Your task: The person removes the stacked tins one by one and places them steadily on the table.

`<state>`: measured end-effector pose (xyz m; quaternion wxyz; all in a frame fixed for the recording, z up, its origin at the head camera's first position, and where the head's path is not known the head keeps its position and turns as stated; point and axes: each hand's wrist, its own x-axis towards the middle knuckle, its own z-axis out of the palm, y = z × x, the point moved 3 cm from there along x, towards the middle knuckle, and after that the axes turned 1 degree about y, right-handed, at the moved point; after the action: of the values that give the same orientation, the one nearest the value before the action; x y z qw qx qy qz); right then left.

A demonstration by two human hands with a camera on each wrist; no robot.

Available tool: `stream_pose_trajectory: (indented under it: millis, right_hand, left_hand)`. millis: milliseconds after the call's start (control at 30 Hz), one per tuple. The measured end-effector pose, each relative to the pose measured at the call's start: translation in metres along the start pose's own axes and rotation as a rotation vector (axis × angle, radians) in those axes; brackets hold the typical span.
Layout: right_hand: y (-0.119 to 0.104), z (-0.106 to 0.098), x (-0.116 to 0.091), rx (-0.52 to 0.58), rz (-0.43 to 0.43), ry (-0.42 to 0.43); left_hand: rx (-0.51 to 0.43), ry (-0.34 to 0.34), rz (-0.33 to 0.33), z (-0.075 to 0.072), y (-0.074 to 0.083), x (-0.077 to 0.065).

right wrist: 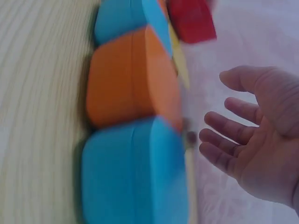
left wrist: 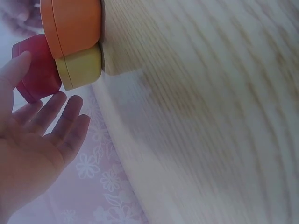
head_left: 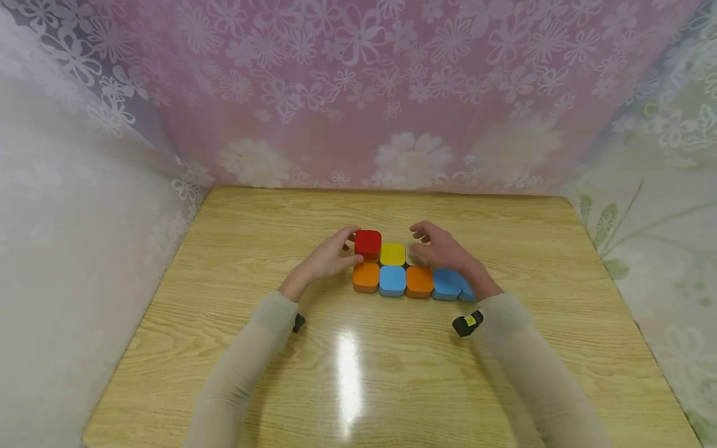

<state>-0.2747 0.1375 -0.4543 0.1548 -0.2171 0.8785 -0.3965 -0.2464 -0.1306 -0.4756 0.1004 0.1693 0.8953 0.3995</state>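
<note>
Rounded square blocks with seams round their sides stand in two rows. My left hand (head_left: 327, 254) holds a red block (head_left: 368, 244) between thumb and fingers. That block sits atop a yellow block (left wrist: 81, 68) at the back row's left end. In the left wrist view, the thumb (left wrist: 21, 65) overlaps the red block's near side, and fingertips meet its far edge. My right hand (head_left: 442, 246) hovers with spread, relaxed fingers over a whitish block (head_left: 411, 257), partly hiding it. Another yellow block (head_left: 393, 254) lies between the hands.
The front row runs orange block (head_left: 366, 277), blue block (head_left: 392, 281), orange block (head_left: 419, 282), blue block (head_left: 446, 284), then another blue block (head_left: 467, 292) partly behind the right wrist. A wooden table (head_left: 358, 386) carries them. Flowered curtains (head_left: 358, 93) enclose its back and sides.
</note>
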Motion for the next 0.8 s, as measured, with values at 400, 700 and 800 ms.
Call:
stream_pose_trajectory:
  millis: [400, 700, 800]
  right_hand:
    - [-0.051, 0.042, 0.025, -0.059, -0.107, -0.070]
    - [-0.052, 0.052, 0.035, -0.070, -0.054, -0.051]
    - [-0.050, 0.050, 0.035, -0.079, -0.051, -0.027]
  left_hand:
    - [-0.008, -0.007, 0.031, -0.001, 0.004, -0.002]
    - [0.007, -0.003, 0.048, 0.000, 0.003, -0.002]
    - [-0.001, -0.003, 0.036, 0.000, 0.002, -0.002]
